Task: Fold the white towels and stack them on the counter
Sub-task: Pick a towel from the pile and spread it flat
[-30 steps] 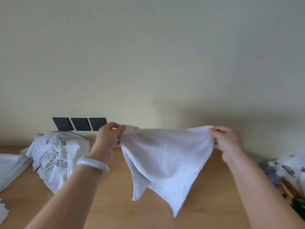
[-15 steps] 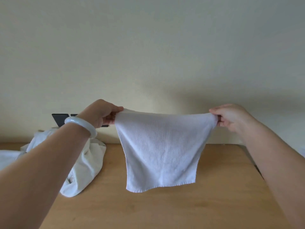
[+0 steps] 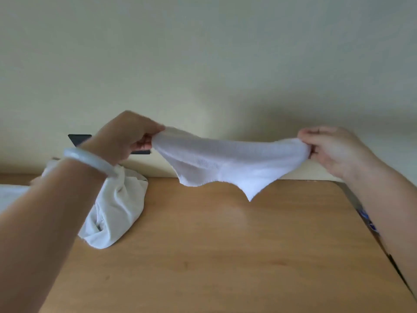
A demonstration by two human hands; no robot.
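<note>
Both hands, left hand (image 3: pixel 126 136) and right hand (image 3: pixel 334 150), pinch the white towel (image 3: pixel 228 163) corners, stretched mid-frame above the counter (image 3: pixel 225 256).

The white towel (image 3: pixel 230 163) is soft, matt cloth with a fine ribbed weave, and the crumpled towel pile (image 3: pixel 117 211) is the same. The counter (image 3: pixel 225 256) is smooth light wood with a faint sheen. The bangle (image 3: pixel 90 162) looks glossy and milky. The wall (image 3: pixel 203 64) is matt.

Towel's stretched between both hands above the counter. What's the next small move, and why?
Probably lower the towel flat onto the counter. The left hand and right hand each pinch an end, it sags in mid-air, and bare wood lies right beneath, beside the unfolded pile.
</note>
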